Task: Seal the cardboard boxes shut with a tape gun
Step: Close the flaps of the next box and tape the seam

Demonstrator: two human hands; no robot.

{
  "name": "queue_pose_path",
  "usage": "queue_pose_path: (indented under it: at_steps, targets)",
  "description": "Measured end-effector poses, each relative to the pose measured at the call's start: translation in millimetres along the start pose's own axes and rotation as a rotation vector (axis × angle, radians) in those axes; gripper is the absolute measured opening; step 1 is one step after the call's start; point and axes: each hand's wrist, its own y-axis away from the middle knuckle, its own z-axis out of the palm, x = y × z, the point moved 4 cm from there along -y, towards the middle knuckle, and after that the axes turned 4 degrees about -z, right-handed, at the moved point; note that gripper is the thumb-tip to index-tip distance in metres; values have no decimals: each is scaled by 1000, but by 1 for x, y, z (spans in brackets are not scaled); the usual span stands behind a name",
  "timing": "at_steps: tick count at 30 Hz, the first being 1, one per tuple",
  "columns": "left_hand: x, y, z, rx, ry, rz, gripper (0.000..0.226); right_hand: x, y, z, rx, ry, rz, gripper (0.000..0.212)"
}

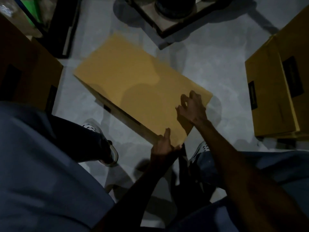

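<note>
Lying on the pale floor [209, 64] between the person's feet and a dark metal frame [167, 27], a flat yellow-brown cardboard box [133, 77] fills the middle, with other cardboard boxes at the left [30, 72] and right [275, 97] edges. The left hand [163, 146] grips its near corner, thumb on top. The right hand [192, 109] rests curled on the box's right end; whether it pinches anything cannot be told.

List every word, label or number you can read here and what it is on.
No text is readable.
Right box: dark printed patches, too blurred to read.
Left box: dark patches, too dim to read.
Flat box held by left hand and right hand: small dark marks on its edge, unreadable.
</note>
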Motion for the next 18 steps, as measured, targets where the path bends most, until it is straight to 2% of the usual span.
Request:
queue_pose_path:
  at_steps: [2, 3, 5, 7, 9, 12, 14, 18]
  targets:
    - [2, -12, -11, -132, -41, 155, 88, -16, 15, 13, 14, 42, -70, 53]
    - [0, -19, -22, -142, -74, 237, 73, -25, 24, 21, -5, 56, -118, 59]
    - [-9, -35, -61, -88, -186, 358, 38, -42, 39, 36, -57, 70, -185, 64]
    - [-26, -54, -109, -4, -358, 391, 30, -51, 49, 48, -90, 83, -209, 68]
    - [-48, -71, -155, 89, -493, 362, 42, -58, 56, 57, -127, 172, -256, 80]
    - [-76, -91, -194, 112, -705, 340, 75, -59, 61, 70, -197, 370, -329, 98]
    - [-87, -101, -204, 136, -805, 372, 85, -58, 61, 72, -206, 420, -367, 93]
    - [-91, -104, -190, 199, -818, 335, 80, -50, 58, 64, -238, 514, -464, 82]
